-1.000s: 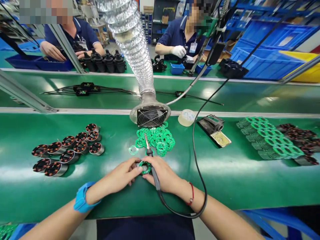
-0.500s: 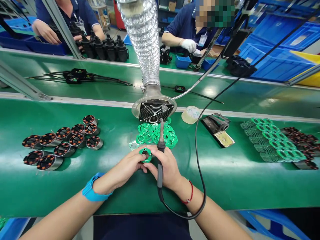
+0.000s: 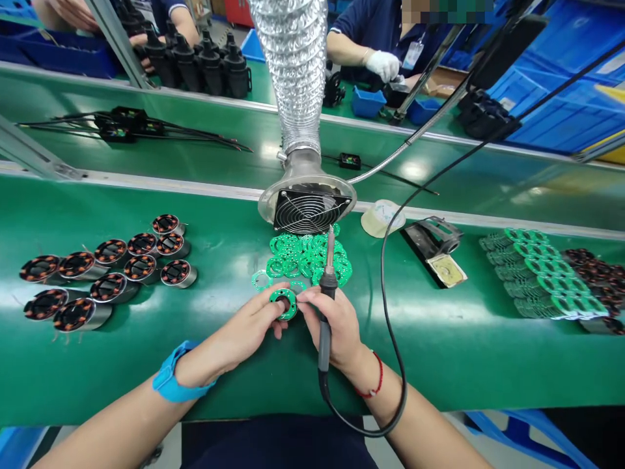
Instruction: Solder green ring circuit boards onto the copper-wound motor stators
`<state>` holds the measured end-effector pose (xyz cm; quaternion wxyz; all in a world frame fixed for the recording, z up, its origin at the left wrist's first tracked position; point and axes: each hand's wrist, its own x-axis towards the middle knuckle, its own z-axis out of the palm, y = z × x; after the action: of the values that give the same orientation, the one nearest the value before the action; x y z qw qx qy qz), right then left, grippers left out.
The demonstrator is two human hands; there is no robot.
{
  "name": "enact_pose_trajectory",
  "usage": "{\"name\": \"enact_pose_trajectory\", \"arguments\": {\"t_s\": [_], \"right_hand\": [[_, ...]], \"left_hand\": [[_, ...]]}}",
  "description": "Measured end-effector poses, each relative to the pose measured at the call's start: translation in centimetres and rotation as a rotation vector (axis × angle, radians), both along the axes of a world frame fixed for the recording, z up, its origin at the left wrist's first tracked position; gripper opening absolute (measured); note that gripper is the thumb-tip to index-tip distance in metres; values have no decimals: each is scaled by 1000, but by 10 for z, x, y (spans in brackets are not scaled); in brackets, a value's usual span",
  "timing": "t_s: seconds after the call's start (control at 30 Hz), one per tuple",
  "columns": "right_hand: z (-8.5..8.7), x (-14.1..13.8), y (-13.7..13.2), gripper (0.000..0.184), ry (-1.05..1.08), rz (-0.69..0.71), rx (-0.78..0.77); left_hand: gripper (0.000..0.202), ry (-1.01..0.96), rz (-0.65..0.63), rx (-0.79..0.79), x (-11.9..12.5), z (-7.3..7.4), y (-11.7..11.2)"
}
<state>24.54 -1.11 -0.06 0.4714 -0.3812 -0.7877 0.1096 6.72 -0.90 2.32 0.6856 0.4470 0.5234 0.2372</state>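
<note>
My left hand (image 3: 251, 326) grips a round green circuit board (image 3: 290, 301) with a dark centre hole, the thumb lying over the hole. Whether a motor part sits under the board is hidden. My right hand (image 3: 339, 326) holds a soldering iron (image 3: 324, 345), its tip pointing up and away from me. The right thumb and forefinger pinch close to the board's right edge; anything between them is too small to make out. Just beyond my hands lies a pile of green ring boards (image 3: 307, 257), with a pale ring board (image 3: 262, 280) at its left.
A fume extractor fan (image 3: 310, 212) hangs over the pile. Several wound motor stators (image 3: 110, 286) stand at left. A soldering iron stand (image 3: 432, 244), a round pale container (image 3: 383, 218) and stacked board panels (image 3: 547, 273) are at right. The iron's cable (image 3: 385, 293) loops beside my right arm. Co-workers sit opposite.
My right fingers have drawn back slightly from the board, leaving more of it in sight. The soldering iron has shifted a little right with my hand. The head view has tilted slightly down.
</note>
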Motion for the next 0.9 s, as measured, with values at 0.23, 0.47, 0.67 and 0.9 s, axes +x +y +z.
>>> {"name": "enact_pose_trajectory", "arguments": {"t_s": [0.23,0.47,0.67,0.9], "right_hand": [[8,-4,-3,23,206,-36,-401],[21,-4,-3,40,835,325,-1045],[10,-1,0,38,539,241,-794],[6,8,0,36,311,135,-430]], "left_hand": [[63,526,4,939,-1,-15,-8],[83,610,63,1323,1,-10,-16],[62,228,135,587,6,-7,-14],[52,-114,-16,26,0,0,6]]}}
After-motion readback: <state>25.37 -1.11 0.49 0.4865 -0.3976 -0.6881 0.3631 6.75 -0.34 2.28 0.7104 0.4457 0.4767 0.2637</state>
